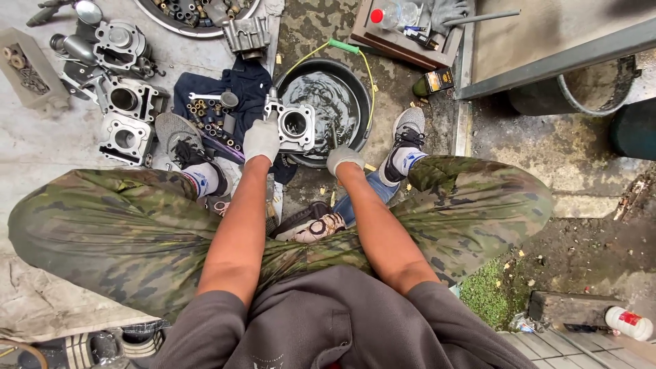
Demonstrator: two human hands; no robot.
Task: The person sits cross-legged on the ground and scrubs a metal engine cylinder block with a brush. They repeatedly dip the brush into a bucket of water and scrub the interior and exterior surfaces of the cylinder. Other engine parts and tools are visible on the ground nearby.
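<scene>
The engine cylinder (296, 125), a grey metal block with a round bore and cooling fins, sits over the near-left rim of a black basin (355, 92) of dark liquid on the ground; the left hand (262, 139), in a pale glove, has its fingers wrapped round the cylinder's left side, holding it; the right hand (344, 158), gloved the same, rests at the basin's near edge just beside the cylinder, and whether its fingers are curled on anything I cannot tell, since they point away from the camera. To the left, on a dark blue cloth (239, 85), lie small bolts and sleeves in a loose row; further left three more cylinder blocks (126, 102) stand on the concrete floor, apart from the basin. A wooden tray (403, 31) with a bottle stands beyond the basin. Judging by the layout, the block seems to be at the washing stage: it is at the basin but looks only partly dipped, while the others wait at the side, so most of the work appears left.
</scene>
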